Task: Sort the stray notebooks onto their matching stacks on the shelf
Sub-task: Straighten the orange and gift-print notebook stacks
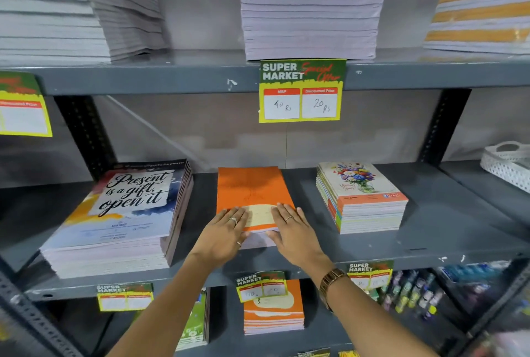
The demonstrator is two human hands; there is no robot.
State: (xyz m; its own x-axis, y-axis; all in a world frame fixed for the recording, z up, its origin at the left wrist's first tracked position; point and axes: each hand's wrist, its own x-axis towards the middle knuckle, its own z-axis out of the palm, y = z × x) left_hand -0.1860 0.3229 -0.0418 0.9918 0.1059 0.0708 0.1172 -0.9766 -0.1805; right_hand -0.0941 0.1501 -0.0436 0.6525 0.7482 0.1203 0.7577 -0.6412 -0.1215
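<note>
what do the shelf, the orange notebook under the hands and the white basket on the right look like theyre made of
Shelf: looks like grey painted metal, going by the chipped paint and the punched holes in the uprights.
Orange notebook: paper or thin card cover, matt, with stacked page edges below.
White basket: probably plastic; smooth white wall with a moulded grid of small holes.

Price tag on the upper shelf edge: "SUPER MARKET", "MRP 40 Rs", "20 Rs". Left notebook: "Present is a gift, open it".

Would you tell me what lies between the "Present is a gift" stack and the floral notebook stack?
In the head view, the orange notebook stack, with left hand and right hand flat on it.
</note>
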